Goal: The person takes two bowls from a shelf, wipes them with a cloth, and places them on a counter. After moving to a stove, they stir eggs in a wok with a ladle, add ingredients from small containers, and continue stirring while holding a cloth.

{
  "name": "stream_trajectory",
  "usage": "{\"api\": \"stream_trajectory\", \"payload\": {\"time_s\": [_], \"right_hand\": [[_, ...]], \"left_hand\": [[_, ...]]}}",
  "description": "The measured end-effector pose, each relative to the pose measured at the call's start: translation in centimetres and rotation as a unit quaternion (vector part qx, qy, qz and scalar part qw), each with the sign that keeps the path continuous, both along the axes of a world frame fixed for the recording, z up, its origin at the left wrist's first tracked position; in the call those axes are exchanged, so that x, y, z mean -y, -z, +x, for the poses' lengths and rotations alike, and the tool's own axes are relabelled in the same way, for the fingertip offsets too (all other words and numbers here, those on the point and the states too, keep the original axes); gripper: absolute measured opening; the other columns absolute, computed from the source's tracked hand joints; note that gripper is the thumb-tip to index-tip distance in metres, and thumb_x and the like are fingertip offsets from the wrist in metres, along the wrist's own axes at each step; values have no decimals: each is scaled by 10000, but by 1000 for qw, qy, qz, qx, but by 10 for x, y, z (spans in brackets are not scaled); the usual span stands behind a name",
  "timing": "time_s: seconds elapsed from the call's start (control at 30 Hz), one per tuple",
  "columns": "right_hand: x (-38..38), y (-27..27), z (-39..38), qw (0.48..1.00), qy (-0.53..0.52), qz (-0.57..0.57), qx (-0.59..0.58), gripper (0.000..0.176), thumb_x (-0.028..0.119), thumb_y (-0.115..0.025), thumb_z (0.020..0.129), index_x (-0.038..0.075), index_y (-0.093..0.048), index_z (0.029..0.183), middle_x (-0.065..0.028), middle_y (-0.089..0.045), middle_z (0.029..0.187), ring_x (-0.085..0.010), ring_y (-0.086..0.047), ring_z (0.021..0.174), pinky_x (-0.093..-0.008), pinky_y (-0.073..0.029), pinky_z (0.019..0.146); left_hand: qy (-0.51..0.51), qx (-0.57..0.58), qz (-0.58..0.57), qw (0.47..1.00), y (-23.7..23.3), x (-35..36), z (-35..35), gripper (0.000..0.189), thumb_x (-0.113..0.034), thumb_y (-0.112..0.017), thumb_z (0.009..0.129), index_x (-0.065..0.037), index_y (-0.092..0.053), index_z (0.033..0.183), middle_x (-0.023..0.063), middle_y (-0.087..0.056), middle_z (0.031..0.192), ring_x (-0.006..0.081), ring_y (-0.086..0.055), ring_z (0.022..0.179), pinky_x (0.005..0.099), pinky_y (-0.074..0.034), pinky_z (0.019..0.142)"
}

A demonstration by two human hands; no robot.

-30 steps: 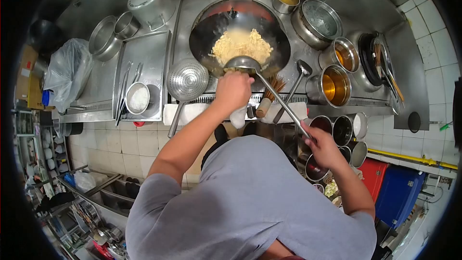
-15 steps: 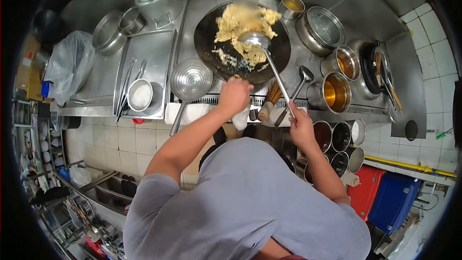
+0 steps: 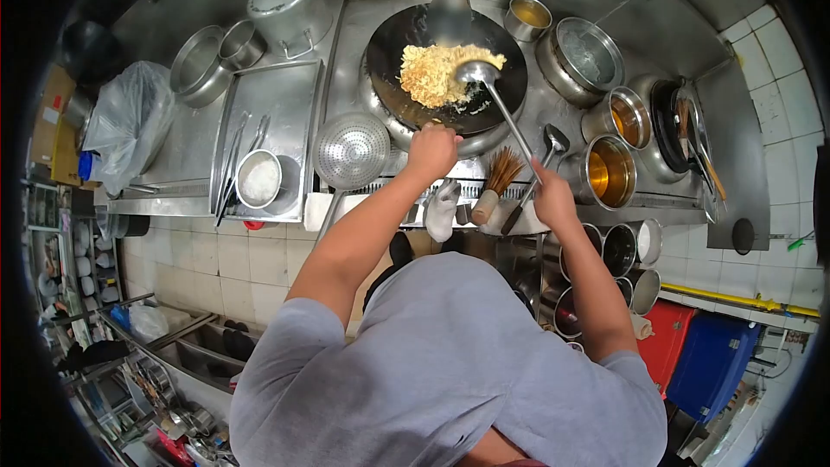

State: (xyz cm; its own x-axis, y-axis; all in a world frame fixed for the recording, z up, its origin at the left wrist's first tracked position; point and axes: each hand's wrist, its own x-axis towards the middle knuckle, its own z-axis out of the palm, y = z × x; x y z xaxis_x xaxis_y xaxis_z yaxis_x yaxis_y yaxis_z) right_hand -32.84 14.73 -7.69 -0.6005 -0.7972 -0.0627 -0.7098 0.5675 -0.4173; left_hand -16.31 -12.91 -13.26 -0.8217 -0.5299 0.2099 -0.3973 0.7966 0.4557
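Observation:
My left hand is closed on the near edge of the black wok, where a bit of cloth or handle shows under the fingers. My right hand grips the long handle of a steel ladle. The ladle's bowl rests at the right side of a yellow, egg-like fried mass in the wok. The wok is tilted up off its round metal burner ring. A blurred grey patch hides part of the wok's far side.
A perforated skimmer lies left of the wok. Nearby are a white-filled bowl on a tray, a bamboo brush and a spatula. Pots of amber liquid stand at the right.
The wok has tilted and shifted slightly right, baring the burner ring. The food has dropped together into a compact mass. Both hands have moved a little to the right, the right one also slightly up.

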Motion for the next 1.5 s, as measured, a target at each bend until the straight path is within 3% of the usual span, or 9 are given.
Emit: {"api": "stream_trajectory", "payload": {"time_s": [0.27, 0.43, 0.57, 0.73, 0.83, 1.0, 1.2, 1.27, 1.5], "right_hand": [[102, 3, 17, 985, 6, -79, 152, 624, 10, -689, 983, 131, -607, 1590, -300, -725, 1290, -495, -707, 1171, -511, -562, 1021], [53, -14, 48, 977, -21, -103, 185, 619, -5, -699, 1001, 111, -598, 1600, -308, -718, 1333, -427, -729, 1224, -425, -560, 1042], [-10, 5, 19, 972, -49, -110, 200, 628, 11, -711, 1022, 123, -572, 1624, -288, -738, 1259, -306, -757, 1113, -389, -568, 1005], [-5, -14, 12, 991, 62, -30, 115, 638, -21, -717, 999, 117, -588, 1608, -258, -733, 1396, -372, -746, 1211, -374, -544, 1081], [14, 11, 16, 986, 23, -148, 79, 638, -10, -707, 996, 124, -586, 1608, -285, -724, 1367, -415, -747, 1133, -400, -566, 1030], [78, 7, 10, 984, 45, -85, 150, 584, 27, -717, 981, 107, -639, 1555, -291, -747, 1262, -490, -719, 1150, -485, -575, 985], [91, 28, 15, 984, 35, -106, 137, 551, 35, -715, 989, 116, -665, 1532, -293, -749, 1269, -459, -736, 1166, -487, -574, 997], [91, 27, 9, 980, 52, -115, 155, 572, 4, -721, 999, 80, -635, 1559, -266, -775, 1270, -323, -783, 1086, -368, -572, 978], [74, 11, 10, 968, 1, -76, 239, 530, -9, -698, 1027, 47, -634, 1551, -238, -753, 1382, -300, -756, 1196, -353, -541, 1058]], "left_hand": [[18, 24, 20, 999, -14, -6, 3, 353, -325, -663, 1049, -30, -797, 909, 224, -780, 938, 443, -741, 958, 570, -588, 865], [-24, 83, 48, 995, -16, 4, -4, 358, -354, -682, 1043, -41, -830, 953, 229, -785, 955, 453, -751, 967, 587, -590, 862], [14, -7, 16, 1000, -16, -12, 8, 368, -353, -680, 1052, -37, -830, 938, 230, -789, 967, 455, -751, 972, 587, -588, 865], [-15, 26, 37, 999, -14, -11, -9, 358, -336, -684, 1051, -24, -821, 939, 231, -785, 976, 435, -747, 990, 572, -588, 871], [-10, 44, 49, 998, -10, -16, -10, 348, -306, -674, 1056, -10, -807, 931, 251, -775, 955, 455, -733, 1001, 590, -574, 892], [-11, 3, 40, 999, -13, -19, -15, 345, -304, -687, 1049, -10, -808, 917, 251, -779, 983, 460, -730, 1014, 581, -576, 900], [-31, 31, 55, 997, -11, -15, -9, 334, -331, -689, 1046, -49, -840, 950, 189, -795, 1002, 407, -744, 1051, 540, -593, 902], [-31, 58, 42, 997, -9, -14, -13, 343, -343, -687, 1050, -49, -842, 963, 179, -800, 1007, 393, -744, 1071, 539, -591, 901], [-27, 37, 59, 997, -8, -11, -13, 331, -316, -700, 1034, -28, -818, 922, 216, -793, 1003, 422, -748, 1028, 561, -590, 911]]}}
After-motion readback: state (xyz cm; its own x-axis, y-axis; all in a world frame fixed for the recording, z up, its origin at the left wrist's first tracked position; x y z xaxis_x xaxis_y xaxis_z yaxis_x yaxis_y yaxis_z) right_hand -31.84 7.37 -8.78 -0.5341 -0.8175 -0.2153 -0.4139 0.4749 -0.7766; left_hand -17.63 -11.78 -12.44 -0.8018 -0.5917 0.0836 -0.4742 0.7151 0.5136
